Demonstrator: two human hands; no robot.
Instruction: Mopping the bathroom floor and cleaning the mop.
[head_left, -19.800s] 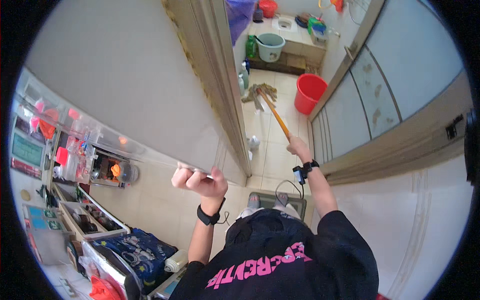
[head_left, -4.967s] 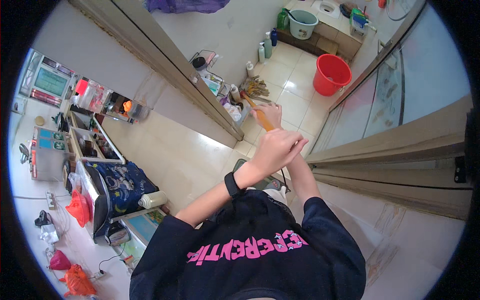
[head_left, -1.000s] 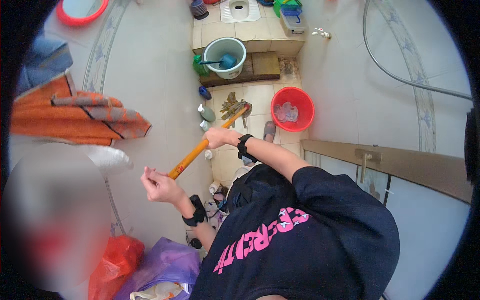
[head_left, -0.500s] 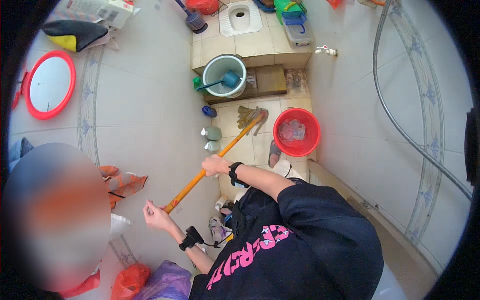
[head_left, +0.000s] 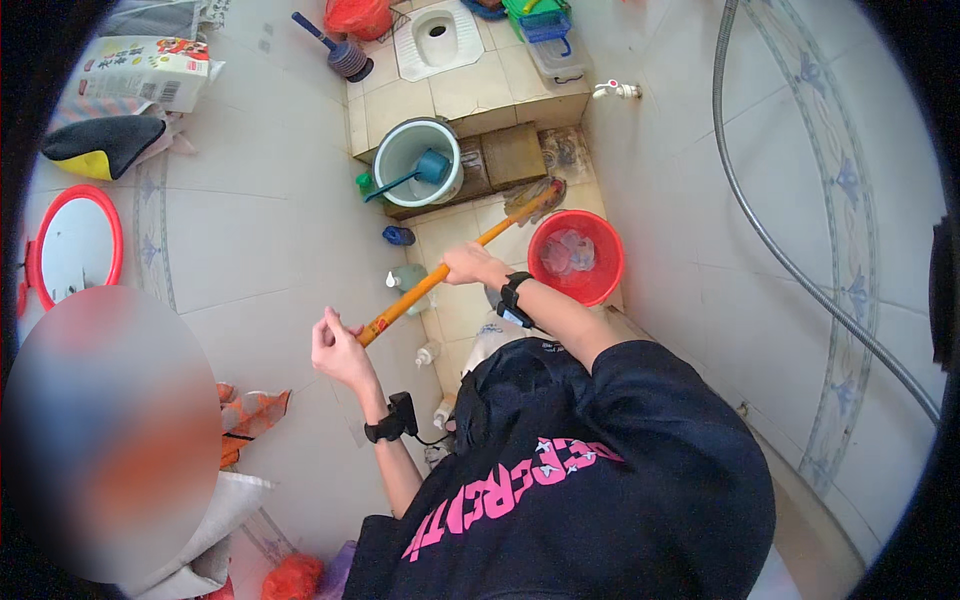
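Note:
A long wooden-handled mop (head_left: pixel 408 302) slants from lower left to upper right across the view. Closed round the top end of its handle is my left hand (head_left: pixel 340 350). My right hand (head_left: pixel 472 265) grips the handle lower down, about midway. The mop's stringy grey-brown head (head_left: pixel 540 203) lies on the tiled floor, between the brown step and a red bucket (head_left: pixel 577 257). Crumpled translucent plastic shows inside that bucket. Both wrists wear black straps with small devices.
A pale bucket (head_left: pixel 418 160) holding a blue dipper (head_left: pixel 432 167) stands by the step. Beyond is a raised squat toilet (head_left: pixel 437 42) with a toilet brush (head_left: pixel 347 62) beside it. Bottles (head_left: pixel 407 277) line the left wall. A tap (head_left: pixel 617 90) and metal hose (head_left: pixel 740 190) are on the right.
The mop head has slid right and farther away, toward the step and the red bucket. Both hands have moved up and right with the handle, and the whole view has shifted.

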